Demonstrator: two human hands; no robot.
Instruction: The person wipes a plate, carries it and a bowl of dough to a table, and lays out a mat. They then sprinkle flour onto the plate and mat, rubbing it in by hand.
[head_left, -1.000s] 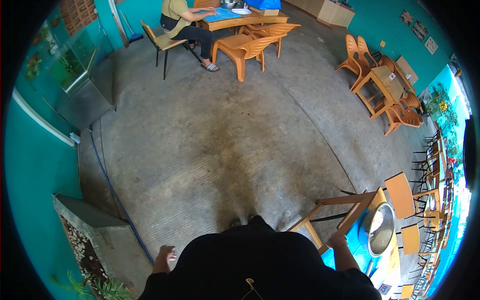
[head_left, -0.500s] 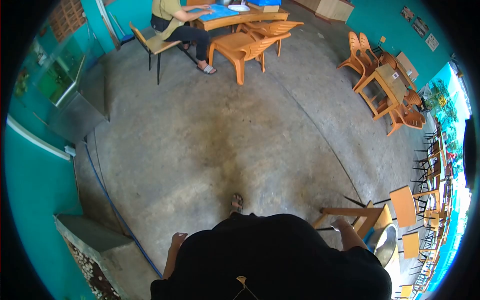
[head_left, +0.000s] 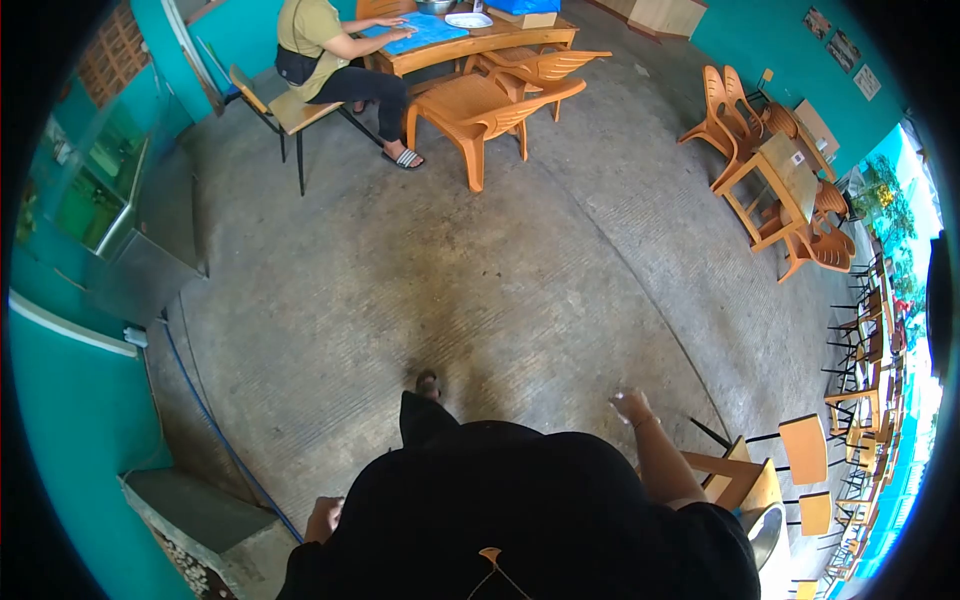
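My right hand (head_left: 632,406) hangs out in front of my right side, above the concrete floor (head_left: 480,290). It is open, with loosely bent fingers and nothing seen in it; something whitish coats the fingertips. My left hand (head_left: 323,518) is low beside my black shirt (head_left: 520,500), which partly covers it. It also looks open and shows a whitish patch, with no object visible. Neither hand touches any furniture. Nearest to the right arm is a wooden table (head_left: 765,488), with part of a metal basin (head_left: 766,535) on it.
Ahead, a seated person (head_left: 330,50) works at a wooden table (head_left: 430,60) with a blue mat (head_left: 420,32). Orange plastic chairs (head_left: 490,110) stand beside it. A blue hose (head_left: 215,420) runs along the left, near a concrete-edged planter (head_left: 200,500). More tables and chairs (head_left: 803,448) line the right.
I have stepped forward; the seated person and chairs look nearer. My right hand has swung forward, away from the side table and basin. My left hand has moved back and lower.
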